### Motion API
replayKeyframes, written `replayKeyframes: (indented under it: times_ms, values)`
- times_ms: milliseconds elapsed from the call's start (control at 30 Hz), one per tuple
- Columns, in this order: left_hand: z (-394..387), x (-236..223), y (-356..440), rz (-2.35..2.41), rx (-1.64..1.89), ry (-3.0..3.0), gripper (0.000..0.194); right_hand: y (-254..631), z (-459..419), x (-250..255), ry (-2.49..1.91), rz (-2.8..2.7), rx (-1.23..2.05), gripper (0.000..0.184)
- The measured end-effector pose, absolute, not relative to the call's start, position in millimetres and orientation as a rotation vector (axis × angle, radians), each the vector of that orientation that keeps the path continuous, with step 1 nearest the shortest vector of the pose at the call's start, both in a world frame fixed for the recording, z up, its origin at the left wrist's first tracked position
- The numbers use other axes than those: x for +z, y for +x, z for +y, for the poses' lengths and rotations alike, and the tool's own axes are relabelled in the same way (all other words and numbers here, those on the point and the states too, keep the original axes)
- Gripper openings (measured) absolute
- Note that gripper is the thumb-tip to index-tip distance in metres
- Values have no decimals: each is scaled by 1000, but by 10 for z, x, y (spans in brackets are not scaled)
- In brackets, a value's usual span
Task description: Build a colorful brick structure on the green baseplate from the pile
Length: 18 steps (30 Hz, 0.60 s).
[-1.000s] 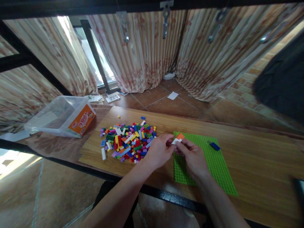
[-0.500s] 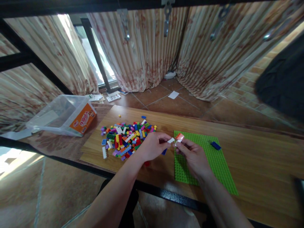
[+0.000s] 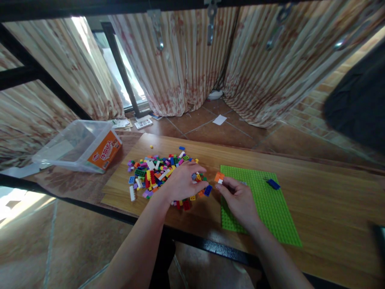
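Observation:
My left hand (image 3: 184, 181) is over the right side of a pile of mixed toy building bricks (image 3: 153, 176). Its thumb and fingers are spread apart, and I see nothing held between them. A dark blue brick (image 3: 208, 190) lies just off its thumb tip. At the left edge of the green baseplate (image 3: 270, 208), my right hand (image 3: 239, 197) pinches an orange brick (image 3: 219, 176) together with a small white brick (image 3: 220, 182). How those two are joined is too small to tell. Farther right on the baseplate sits another dark blue brick (image 3: 273, 184).
An open clear plastic bin (image 3: 69, 160) with an orange label stands left of the wooden board (image 3: 198, 224). A small blue brick (image 3: 182, 148) and a yellow piece (image 3: 151, 147) lie behind the pile. A black metal bar runs along the near edge.
My left hand has moved left from my right hand to the pile and opened; the white brick it pinched is gone from its fingers. My right hand has shifted slightly left with the orange brick.

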<state>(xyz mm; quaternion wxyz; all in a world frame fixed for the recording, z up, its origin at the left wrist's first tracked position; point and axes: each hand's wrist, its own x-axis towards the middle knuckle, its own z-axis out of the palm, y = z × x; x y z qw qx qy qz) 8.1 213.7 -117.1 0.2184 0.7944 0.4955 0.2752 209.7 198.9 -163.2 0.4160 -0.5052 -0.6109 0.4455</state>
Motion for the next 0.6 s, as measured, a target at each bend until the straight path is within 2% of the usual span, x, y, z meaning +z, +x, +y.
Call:
replayKeyframes:
  times_ms: [67,233,600]
  values:
    - [2138,-1193,141,1280,846,2139,31,2077,1969,-1623,-1244,-1575,1125,26]
    - [2147,-1234,270,1090,815,1926,13,2059,1928,-1590,-1221,-1653,1100,29]
    - [2187,-1222,224,1074,859,1756,11,2099,1929,-1580,-1418,-1883,828,26]
